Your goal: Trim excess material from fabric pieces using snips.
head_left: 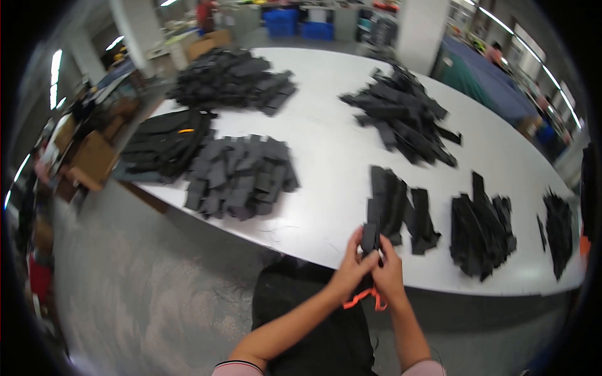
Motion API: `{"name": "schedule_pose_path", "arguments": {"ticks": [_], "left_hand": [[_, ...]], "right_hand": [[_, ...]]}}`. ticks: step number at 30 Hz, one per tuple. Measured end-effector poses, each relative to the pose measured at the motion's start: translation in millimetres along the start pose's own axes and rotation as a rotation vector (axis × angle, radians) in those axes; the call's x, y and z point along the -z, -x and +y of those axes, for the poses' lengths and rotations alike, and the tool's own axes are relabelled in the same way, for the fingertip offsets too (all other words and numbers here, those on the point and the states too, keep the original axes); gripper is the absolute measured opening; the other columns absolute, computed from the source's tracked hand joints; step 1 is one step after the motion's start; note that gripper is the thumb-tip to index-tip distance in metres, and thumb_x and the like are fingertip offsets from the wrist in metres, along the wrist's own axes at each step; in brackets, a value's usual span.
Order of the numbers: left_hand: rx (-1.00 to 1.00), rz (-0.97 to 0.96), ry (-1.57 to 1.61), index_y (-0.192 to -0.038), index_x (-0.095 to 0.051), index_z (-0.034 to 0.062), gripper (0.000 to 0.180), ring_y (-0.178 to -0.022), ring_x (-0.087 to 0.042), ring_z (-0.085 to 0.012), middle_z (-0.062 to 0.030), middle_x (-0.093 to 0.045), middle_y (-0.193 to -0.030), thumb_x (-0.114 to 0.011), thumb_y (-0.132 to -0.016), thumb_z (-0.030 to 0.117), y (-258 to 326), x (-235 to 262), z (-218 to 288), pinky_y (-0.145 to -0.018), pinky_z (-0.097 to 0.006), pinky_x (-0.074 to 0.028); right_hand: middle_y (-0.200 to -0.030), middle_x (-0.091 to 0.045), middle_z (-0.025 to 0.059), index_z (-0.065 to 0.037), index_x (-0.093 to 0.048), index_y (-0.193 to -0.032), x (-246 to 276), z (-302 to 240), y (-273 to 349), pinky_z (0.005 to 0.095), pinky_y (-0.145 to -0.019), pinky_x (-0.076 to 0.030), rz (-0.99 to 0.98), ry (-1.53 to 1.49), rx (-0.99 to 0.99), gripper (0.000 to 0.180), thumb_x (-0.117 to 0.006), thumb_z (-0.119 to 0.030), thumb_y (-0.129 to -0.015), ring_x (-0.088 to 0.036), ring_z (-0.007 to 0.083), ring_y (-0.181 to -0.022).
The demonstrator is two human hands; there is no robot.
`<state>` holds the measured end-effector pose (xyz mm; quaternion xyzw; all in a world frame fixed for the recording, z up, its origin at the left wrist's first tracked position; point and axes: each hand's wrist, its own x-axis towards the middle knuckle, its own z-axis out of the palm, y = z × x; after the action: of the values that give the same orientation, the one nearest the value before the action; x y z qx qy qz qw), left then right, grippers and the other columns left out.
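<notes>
1. My left hand (pixel 352 268) grips a black piece (pixel 370 237), fingers curled around its left side.
2. My right hand (pixel 388 268) is closed in on the same piece from the right; I cannot tell how much of the hold is its own.
3. The piece is between my hands, over the near edge of the white table (pixel 326 207).
4. An orange strip (pixel 376 296) hangs just below my hands; what it is fixed to is hidden.
5. Just past my fingers lie black strips (pixel 390 197), with a folded strip (pixel 422 222) beside them.
6. Farther right is a dark bundle (pixel 480 235).
7. Over on the left, a grey-black pile (pixel 241 172) sits beside folded black cloth (pixel 166 141).
</notes>
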<state>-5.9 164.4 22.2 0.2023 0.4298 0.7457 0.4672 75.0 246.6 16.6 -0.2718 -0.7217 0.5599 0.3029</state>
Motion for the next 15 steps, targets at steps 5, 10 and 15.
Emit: {"name": "schedule_pose_path", "arguments": {"ticks": [5, 10, 15], "left_hand": [[0.167, 0.209, 0.034, -0.147, -0.019, 0.0110, 0.066, -0.103, -0.050, -0.0135, -0.0069, -0.045, -0.120, -0.056, -0.093, 0.012, 28.8, 21.0, 23.0, -0.087, -0.027, -0.044], [-0.026, 0.155, -0.102, -0.146, -0.028, 0.0117, 0.068, -0.085, -0.055, -0.0098, -0.0053, -0.057, -0.104, -0.062, -0.087, 0.005, 56.8, 44.1, 21.3, -0.079, -0.024, -0.046], [0.041, 0.047, -0.015, -0.146, -0.028, 0.0118, 0.073, -0.099, -0.055, -0.0121, -0.0078, -0.056, -0.114, -0.063, -0.083, -0.001, 71.7, 45.9, 17.5, -0.087, -0.026, -0.044]], "right_hand": [[-0.119, -0.057, 0.0141, 0.004, -0.042, -0.133, -19.7, -16.6, 23.8, 0.0178, -0.043, -0.040, -0.277, -0.698, -0.416, 0.056, -0.056, -0.005, -0.080, -0.060, 0.0130, -0.061], [-0.102, -0.062, 0.0121, 0.004, -0.042, -0.131, -31.3, -35.3, 21.7, 0.0171, -0.036, -0.034, -0.316, -0.751, -0.431, 0.058, -0.061, -0.009, -0.077, -0.054, 0.0091, -0.053], [-0.081, -0.059, 0.0014, 0.000, -0.049, -0.122, -36.6, -34.9, 25.8, 0.0164, -0.043, -0.036, -0.271, -0.528, -0.439, 0.053, -0.074, -0.006, -0.075, -0.048, 0.0042, -0.052]]}}
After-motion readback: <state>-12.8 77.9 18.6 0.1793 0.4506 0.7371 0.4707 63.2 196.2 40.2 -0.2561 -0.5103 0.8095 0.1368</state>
